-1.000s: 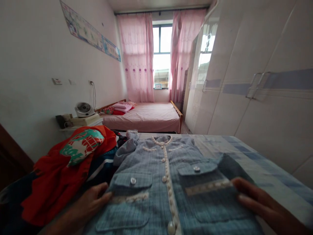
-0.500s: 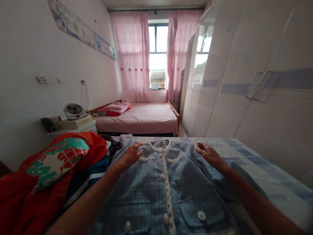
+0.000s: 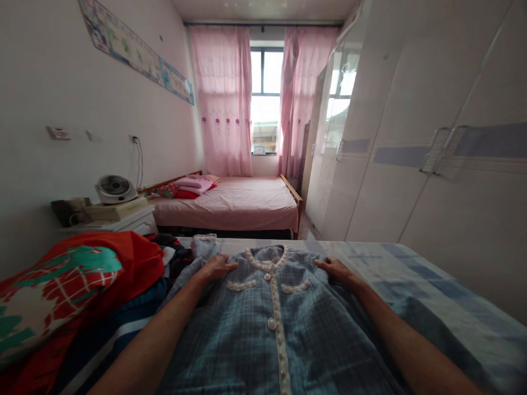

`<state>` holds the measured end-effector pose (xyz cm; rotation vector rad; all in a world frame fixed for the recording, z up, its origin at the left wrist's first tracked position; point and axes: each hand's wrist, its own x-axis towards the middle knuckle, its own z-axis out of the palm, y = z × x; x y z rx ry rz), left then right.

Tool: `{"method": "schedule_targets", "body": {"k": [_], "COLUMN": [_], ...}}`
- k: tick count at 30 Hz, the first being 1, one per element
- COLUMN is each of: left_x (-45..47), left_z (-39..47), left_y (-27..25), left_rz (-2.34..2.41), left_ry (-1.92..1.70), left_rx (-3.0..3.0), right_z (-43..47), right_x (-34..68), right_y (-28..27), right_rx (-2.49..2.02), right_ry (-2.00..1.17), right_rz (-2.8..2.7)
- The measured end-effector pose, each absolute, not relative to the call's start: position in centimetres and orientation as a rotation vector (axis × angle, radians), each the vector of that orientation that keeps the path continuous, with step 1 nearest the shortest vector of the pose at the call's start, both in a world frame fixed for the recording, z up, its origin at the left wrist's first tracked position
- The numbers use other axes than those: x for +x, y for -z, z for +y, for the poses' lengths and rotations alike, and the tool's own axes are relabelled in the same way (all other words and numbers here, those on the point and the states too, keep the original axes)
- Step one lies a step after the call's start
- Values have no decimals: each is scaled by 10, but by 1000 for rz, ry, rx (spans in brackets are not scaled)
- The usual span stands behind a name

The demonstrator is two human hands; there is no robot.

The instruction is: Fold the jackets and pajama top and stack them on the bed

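Note:
A blue woven jacket (image 3: 251,318) lies front up on the bed before me, collar away from me. White braided trim runs round its neck, down the front and over two chest pockets, with round pale buttons along the middle. My left hand (image 3: 216,267) is closed on the jacket's left-side shoulder, thumb pointing towards the collar. On the opposite shoulder, my right hand (image 3: 336,270) pinches the cloth between thumb and fingers. One sleeve end (image 3: 205,244) shows beyond my left hand. The jacket's lower part runs out of view.
Red clothing with a green print (image 3: 82,274) is heaped at left, over dark blue striped cloth (image 3: 119,332). A blue-and-white sheet (image 3: 411,269) covers the bed under the jacket. Behind stand a small fan (image 3: 116,188), a pink bed (image 3: 242,203) and white wardrobes (image 3: 395,120).
Both hands have come down from just above the shoulders and closed on the jacket. The jacket sits lower in view, its lower pockets no longer showing. The view has shifted slightly.

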<state>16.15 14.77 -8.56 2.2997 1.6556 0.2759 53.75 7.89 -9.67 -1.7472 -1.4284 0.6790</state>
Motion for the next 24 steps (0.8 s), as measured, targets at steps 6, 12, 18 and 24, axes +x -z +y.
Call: {"method": "schedule_targets", "body": {"k": [6, 12, 18, 24], "left_x": [177, 200, 220, 213], "left_z": [124, 132, 118, 26], "left_y": [40, 6, 47, 96], "left_rz": [1690, 1873, 1880, 1271], "left_ry": [-701, -983, -803, -430], "left_rx": [2468, 2552, 2642, 2835], "right_z": [57, 65, 63, -34], "right_x": [539, 555, 561, 616], "right_y": [61, 16, 44, 82], "right_rx": [-1745, -1930, -2121, -2242], "right_ry": [-200, 513, 421, 656], "right_rz": [-1523, -1573, -1639, -1609]}}
